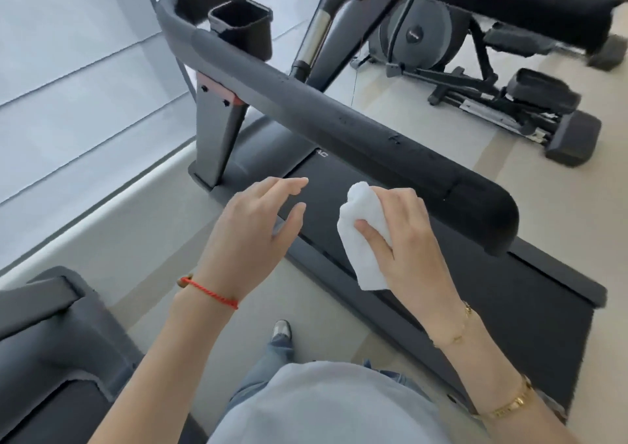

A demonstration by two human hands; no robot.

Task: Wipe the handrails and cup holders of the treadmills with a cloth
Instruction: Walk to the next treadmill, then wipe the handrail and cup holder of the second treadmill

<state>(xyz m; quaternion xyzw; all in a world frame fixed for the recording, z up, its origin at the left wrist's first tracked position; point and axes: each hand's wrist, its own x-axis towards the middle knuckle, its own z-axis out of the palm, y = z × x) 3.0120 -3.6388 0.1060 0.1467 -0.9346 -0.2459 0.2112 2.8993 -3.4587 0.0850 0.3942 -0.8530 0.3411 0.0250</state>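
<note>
Cloth bunched in her right hand, left hand spread, empty — I'd press it flat along the handrail, end to end.

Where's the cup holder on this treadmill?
The cup holder hangs at upper left, just inside the handrail's far bend, well ahead of both hands.

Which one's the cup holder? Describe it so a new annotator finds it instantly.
Start at the long dark padded handrail running diagonally across the treadmill. Follow it away from the hands to its far bend. The cup holder hangs just inside that bend: the only open-topped, glossy black square bin there.
</note>
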